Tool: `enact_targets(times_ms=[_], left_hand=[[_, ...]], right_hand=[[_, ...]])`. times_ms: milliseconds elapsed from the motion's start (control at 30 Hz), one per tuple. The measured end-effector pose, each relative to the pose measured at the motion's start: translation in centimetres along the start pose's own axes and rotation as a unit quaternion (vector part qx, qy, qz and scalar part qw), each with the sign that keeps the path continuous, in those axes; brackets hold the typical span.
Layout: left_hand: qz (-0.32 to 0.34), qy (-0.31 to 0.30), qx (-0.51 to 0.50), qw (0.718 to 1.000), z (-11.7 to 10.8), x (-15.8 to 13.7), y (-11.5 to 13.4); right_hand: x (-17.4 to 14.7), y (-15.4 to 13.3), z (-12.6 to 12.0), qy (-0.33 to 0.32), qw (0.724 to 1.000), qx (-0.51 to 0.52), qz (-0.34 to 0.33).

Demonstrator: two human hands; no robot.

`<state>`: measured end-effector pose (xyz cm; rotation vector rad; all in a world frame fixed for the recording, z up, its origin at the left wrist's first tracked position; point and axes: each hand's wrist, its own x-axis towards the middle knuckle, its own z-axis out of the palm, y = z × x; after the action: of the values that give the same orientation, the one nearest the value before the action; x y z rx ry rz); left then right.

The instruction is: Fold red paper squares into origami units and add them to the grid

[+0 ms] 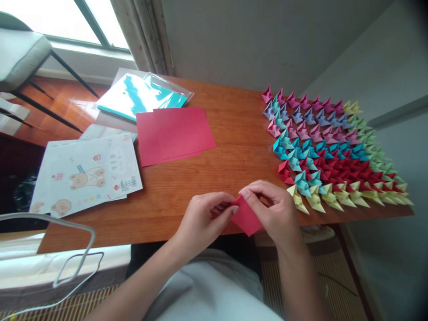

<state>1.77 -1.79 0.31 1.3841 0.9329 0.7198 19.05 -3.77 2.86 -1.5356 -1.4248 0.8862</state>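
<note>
Above the table's front edge, a small folded piece of red paper (248,217) is held between my two hands, one corner pointing down toward me. My left hand (210,216) pinches its upper left edge between thumb and fingertips. On the other side, my right hand (272,207) grips the upper right part, its thumb lying along the top. The palms hide some of the fold. Flat red sheets (177,136) lie overlapping on the table beyond my left hand. Close to my right hand begin rows of folded paper cranes (314,198) in several colours.
A wooden table (234,156) spans the view. Turquoise paper in a clear sleeve (140,96) lies at the back left, nearer white bear-printed sheets (96,174). A white cable-like tube (90,236) curves at lower left. A chair (23,58) stands by the window; walls bound the right.
</note>
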Motion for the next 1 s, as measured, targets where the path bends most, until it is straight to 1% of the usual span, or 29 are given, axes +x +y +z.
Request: enact_targets(times_ms=[100,167,200,267,400,500,600,700,800,900,1000], left_hand=[[-0.030,-0.038,-0.085,0.995,0.0,0.1,0.1],[-0.039,-0.043,-0.098,0.994,-0.1,0.2,0.1],[-0.041,-0.036,-0.099,0.994,-0.1,0.3,0.1],[-0.045,-0.004,-0.114,0.992,-0.1,0.5,0.1],[-0.057,0.092,-0.165,0.980,-0.3,1.0,0.3],[-0.058,0.134,-0.186,0.972,-0.3,1.2,0.3],[-0.058,0.156,-0.207,0.964,-0.2,1.2,0.1],[-0.058,0.161,-0.231,0.958,-0.1,1.2,0.1],[-0.060,0.142,-0.245,0.957,-0.2,1.2,0.3],[-0.066,0.124,-0.221,0.965,-0.1,1.3,0.5],[-0.059,0.125,-0.189,0.972,0.0,1.3,0.6]], right_hand=[[0.0,0.4,0.2,0.006,0.999,0.019,0.032],[0.1,0.5,0.2,-0.002,0.996,0.054,0.069],[0.2,0.6,0.1,-0.008,0.993,0.075,0.089],[0.3,0.8,0.0,-0.017,0.986,0.118,0.118],[-0.1,1.3,0.0,-0.036,0.970,0.179,0.162],[-0.6,1.7,0.6,-0.038,0.955,0.227,0.187],[-0.9,2.0,1.4,-0.034,0.946,0.255,0.196],[-1.0,2.1,1.8,-0.027,0.953,0.238,0.183],[-1.1,2.0,1.9,-0.024,0.961,0.224,0.160],[-1.2,1.5,2.0,-0.018,0.964,0.215,0.153],[-1.4,0.9,2.0,-0.028,0.963,0.215,0.159]])
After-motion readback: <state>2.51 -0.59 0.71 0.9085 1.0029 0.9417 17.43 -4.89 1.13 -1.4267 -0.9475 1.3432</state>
